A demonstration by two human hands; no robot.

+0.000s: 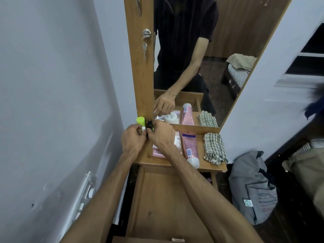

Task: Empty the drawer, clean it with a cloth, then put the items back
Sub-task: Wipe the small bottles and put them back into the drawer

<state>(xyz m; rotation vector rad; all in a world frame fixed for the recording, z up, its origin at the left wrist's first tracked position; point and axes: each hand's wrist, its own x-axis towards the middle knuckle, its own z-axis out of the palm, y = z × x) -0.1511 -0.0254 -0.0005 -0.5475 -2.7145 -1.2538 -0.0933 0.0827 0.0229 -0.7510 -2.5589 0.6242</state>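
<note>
The wooden drawer [157, 204] stands pulled out below me, its bottom bare. On the dresser top [215, 165] above it, my left hand [132, 141] holds a small white-capped bottle [143, 128]. My right hand [162, 137] pinches a dark dropper bottle [150, 125]. A lime-green capped bottle [140, 121] stands just behind them. To the right lie a pack of cotton buds [177, 138], a long pink lotion bottle [190, 148] and a folded checked cloth [214, 148]. A pink item [157, 153] shows under my right wrist.
A tall mirror [201, 58] rises behind the dresser top and doubles the items. A lock with hanging keys [145, 39] is on the wooden frame. The wall [61, 102] is close on the left. A grey bag [254, 188] sits on the floor at right.
</note>
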